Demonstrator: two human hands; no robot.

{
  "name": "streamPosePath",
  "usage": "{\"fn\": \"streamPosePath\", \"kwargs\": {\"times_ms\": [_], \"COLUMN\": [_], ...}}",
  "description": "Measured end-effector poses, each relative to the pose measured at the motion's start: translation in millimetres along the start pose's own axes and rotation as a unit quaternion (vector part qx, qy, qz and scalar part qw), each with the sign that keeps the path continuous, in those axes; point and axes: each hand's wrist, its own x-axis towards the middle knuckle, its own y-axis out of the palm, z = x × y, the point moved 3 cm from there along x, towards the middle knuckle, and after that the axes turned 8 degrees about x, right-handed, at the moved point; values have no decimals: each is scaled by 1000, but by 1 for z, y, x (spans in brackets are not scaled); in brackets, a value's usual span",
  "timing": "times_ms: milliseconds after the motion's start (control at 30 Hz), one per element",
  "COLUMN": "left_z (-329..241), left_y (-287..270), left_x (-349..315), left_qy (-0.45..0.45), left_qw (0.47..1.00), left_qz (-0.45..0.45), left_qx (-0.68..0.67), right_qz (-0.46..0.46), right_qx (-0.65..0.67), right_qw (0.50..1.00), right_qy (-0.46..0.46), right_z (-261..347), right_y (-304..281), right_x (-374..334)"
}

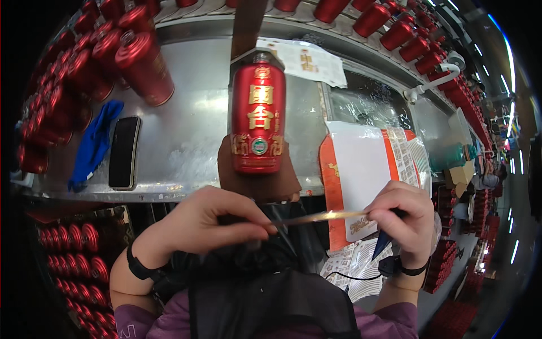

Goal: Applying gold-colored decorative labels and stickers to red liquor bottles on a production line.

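A person's two bare hands meet low in the view, stretching a thin, pale gold strip (319, 217) flat between them. The left hand (206, 223) pinches the strip's left end between thumb and forefinger, closed tight on it. The right hand (403, 217) is curled shut around the other end and also grips a dark blue pointed tool (385, 242) that pokes out below the fist; what kind of tool it is stays unclear in the blur. Held taut at both ends like this, the strip seems kept straight and off the lap.

Just above the grip, one tall red metal bottle with gold characters (258, 116) stands upright on a brown block at the edge of a shiny steel worktable (186, 141), facing the person, likely set there within easy reach. Up and right of the right hand lies a stack of white label sheets with orange borders (361, 169). Up and left of the left hand lie one black phone (123, 152) and one blue cloth glove (93, 144). Beyond them, rows of matching red bottles (141, 62) lie on their sides, too many to count.
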Motion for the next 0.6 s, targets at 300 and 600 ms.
{"fn": "streamPosePath", "kwargs": {"times_ms": [300,600], "left_z": [20,11], "left_y": [-13,-3], "left_x": [-4,10], "left_qy": [-13,81], "left_qw": [983,961], "left_qz": [-142,-128], "left_qx": [116,232], "right_qz": [-188,93], "right_qx": [-221,31], "right_qw": [949,994], "right_qy": [120,39], "right_z": [-43,-23], "right_y": [9,86], "right_x": [4,62]}}
